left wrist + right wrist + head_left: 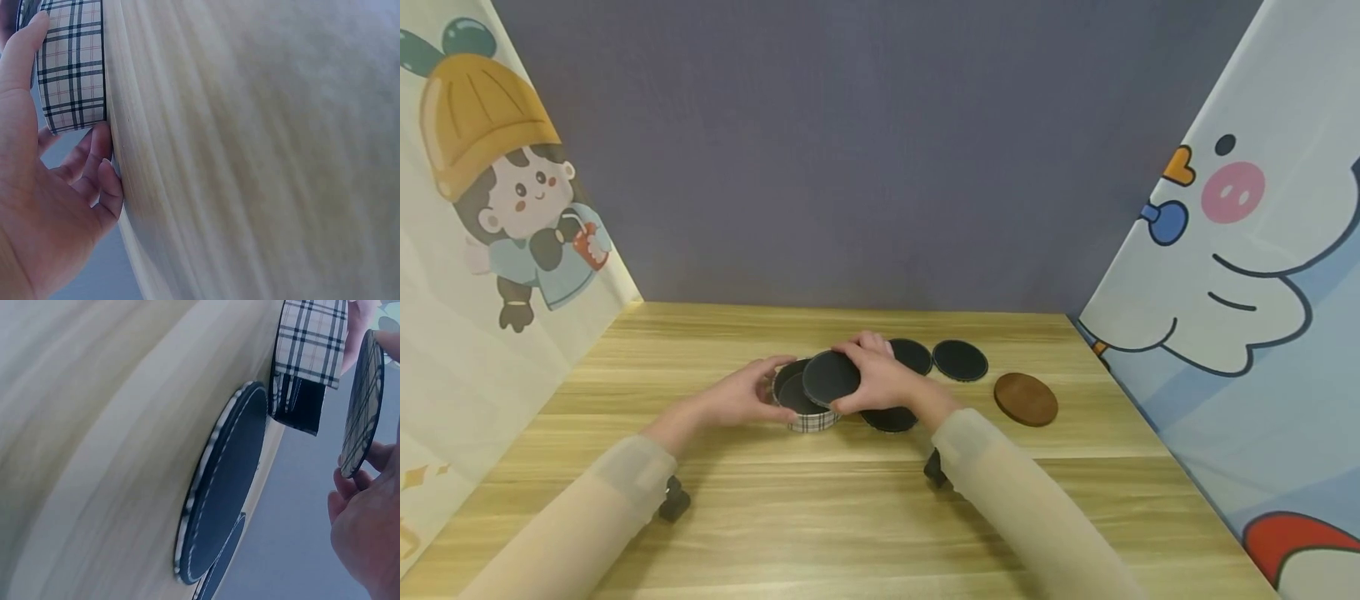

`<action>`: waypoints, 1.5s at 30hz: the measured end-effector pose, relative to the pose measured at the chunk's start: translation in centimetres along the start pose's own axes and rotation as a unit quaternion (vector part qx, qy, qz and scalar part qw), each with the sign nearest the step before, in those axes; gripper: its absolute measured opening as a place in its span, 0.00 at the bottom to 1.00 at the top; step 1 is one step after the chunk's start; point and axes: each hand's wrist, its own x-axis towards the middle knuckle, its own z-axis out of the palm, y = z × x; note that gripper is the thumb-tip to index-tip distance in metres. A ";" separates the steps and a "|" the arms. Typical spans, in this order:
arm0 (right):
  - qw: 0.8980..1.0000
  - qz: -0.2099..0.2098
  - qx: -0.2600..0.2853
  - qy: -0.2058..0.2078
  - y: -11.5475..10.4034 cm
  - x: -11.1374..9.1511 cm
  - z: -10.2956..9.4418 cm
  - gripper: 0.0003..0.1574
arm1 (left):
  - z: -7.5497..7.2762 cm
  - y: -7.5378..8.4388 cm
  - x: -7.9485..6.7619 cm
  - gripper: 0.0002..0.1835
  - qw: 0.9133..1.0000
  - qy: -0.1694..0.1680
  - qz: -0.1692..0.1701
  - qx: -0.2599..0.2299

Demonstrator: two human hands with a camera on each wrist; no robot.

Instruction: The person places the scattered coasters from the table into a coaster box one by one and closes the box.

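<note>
A round coaster holder [812,422] with checked plaid sides and a dark inside stands on the table. My left hand [741,396] grips it from the left, thumb along the near wall [74,69] and fingers around the far side. In my right hand [883,379] is a round coaster [830,379], pinched by its edge and tilted over the holder's right side. This coaster is black on top, and its plaid underside [362,415] shows in the right wrist view. Beneath and beyond that hand lie black coasters [889,419], partly covered by it.
Another black coaster [961,361] lies flat at the back right, beside a partly hidden one [913,354]. Farther right rests a brown round disc [1026,399]. A grey panel [865,167] rises behind the wood-grain table [805,517], and printed cloths hang on both sides.
</note>
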 end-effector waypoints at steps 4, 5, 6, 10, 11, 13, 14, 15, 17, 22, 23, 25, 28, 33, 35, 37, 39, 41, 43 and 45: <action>1.000 -0.003 -0.003 0.002 -0.2 0.5 0.3 0.66 | 0.0 0.1 0.0 0.60 1.000 -0.004 0.003 -0.008; 1.000 -0.004 -0.004 0.002 -0.3 0.6 0.4 0.66 | 0.0 0.1 0.0 0.59 1.000 -0.004 0.003 -0.008; 1.000 -0.006 -0.002 0.003 -0.3 0.7 0.4 0.66 | 0.0 0.1 0.0 0.59 1.000 -0.004 0.003 -0.008; 1.000 -0.010 -0.001 0.007 -0.5 1.1 0.7 0.67 | 0.0 0.1 0.1 0.59 1.000 -0.006 0.002 -0.006; 1.000 -0.010 -0.001 0.007 -0.6 1.2 0.7 0.67 | 0.0 0.1 0.1 0.59 1.000 -0.006 0.002 -0.004; 1.000 -0.010 -0.003 0.007 -0.7 1.3 0.8 0.67 | 0.0 0.1 0.1 0.59 1.000 -0.006 -0.001 -0.002; 1.000 -0.010 -0.004 0.006 -0.8 1.4 0.9 0.67 | 0.0 0.1 0.1 0.59 1.000 -0.006 -0.002 0.000; 1.000 -0.010 -0.004 0.005 -0.9 1.4 0.9 0.67 | 0.0 0.1 0.1 0.59 1.000 -0.006 -0.002 0.001; 1.000 -0.011 -0.002 0.003 -1.0 1.5 1.0 0.67 | 0.0 0.2 0.0 0.59 1.000 -0.005 -0.002 0.003; 1.000 -0.012 -0.003 0.003 -1.3 1.8 1.3 0.66 | 0.0 0.1 0.0 0.58 1.000 -0.003 0.001 0.008; 1.000 -0.013 -0.004 0.002 -1.3 1.8 1.4 0.66 | 0.0 0.1 0.1 0.58 1.000 -0.003 0.002 0.009; 1.000 -0.012 -0.003 0.002 -1.3 1.9 1.5 0.66 | 0.0 0.0 0.1 0.58 1.000 -0.003 0.003 0.011; 1.000 -0.011 -0.003 0.000 -1.4 2.0 1.7 0.66 | -0.1 0.0 0.2 0.57 1.000 -0.004 0.008 0.010; 1.000 -0.011 -0.007 -0.004 -1.7 2.1 1.9 0.65 | -0.1 -0.1 0.2 0.56 1.000 -0.004 0.016 0.010; 1.000 -0.010 -0.006 -0.007 -1.8 2.1 2.0 0.65 | -0.1 -0.1 0.2 0.56 1.000 -0.003 0.017 0.011; 1.000 -0.008 -0.003 -0.010 -1.8 2.2 2.1 0.65 | 0.0 -0.1 0.2 0.56 1.000 -0.003 0.017 0.012; 1.000 -0.007 0.000 -0.010 -1.8 2.2 2.2 0.65 | 0.0 -0.2 0.3 0.56 1.000 -0.004 0.018 0.012; 1.000 -0.006 -0.002 -0.008 -1.8 2.2 2.3 0.65 | -0.1 -0.2 0.3 0.56 1.000 -0.005 0.019 0.009; 1.000 -0.005 -0.004 -0.008 -1.7 2.2 2.4 0.65 | -0.1 -0.1 0.3 0.56 1.000 -0.006 0.020 0.006; 1.000 -0.004 -0.006 -0.008 -1.6 2.3 2.5 0.66 | -0.1 -0.1 0.3 0.56 1.000 -0.006 0.021 0.007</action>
